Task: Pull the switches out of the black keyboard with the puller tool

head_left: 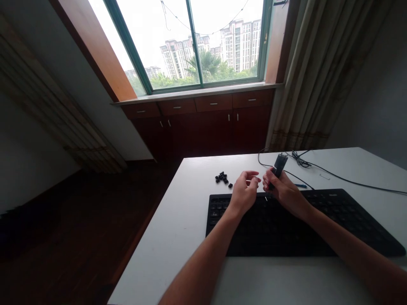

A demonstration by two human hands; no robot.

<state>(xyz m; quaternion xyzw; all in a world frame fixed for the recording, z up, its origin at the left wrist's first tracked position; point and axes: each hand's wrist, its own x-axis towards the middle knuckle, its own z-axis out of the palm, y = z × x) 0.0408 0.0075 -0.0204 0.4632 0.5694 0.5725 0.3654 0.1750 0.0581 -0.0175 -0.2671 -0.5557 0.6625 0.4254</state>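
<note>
My right hand (288, 192) is closed around a dark, flat keycap puller (280, 164), held nearly upright over the keyboard's back edge. A thin bright wire shows below the fist; the fingers hide its upper part. Just left of it, my left hand (244, 189) hovers with loosely curled fingers, apart from one another and with nothing visible in them. Under both forearms lies a black keyboard (337, 216). Several loose black keycaps (222, 177) sit in a small heap beyond its back left corner, close to my left hand.
A black cable (340, 169) runs across the back of the white table (168, 245), with a bundled coil. A small blue item (301, 185) lies behind the keyboard, and a thin bent wire (324, 177) rests farther right. Cabinets (203, 131) stand beneath the window.
</note>
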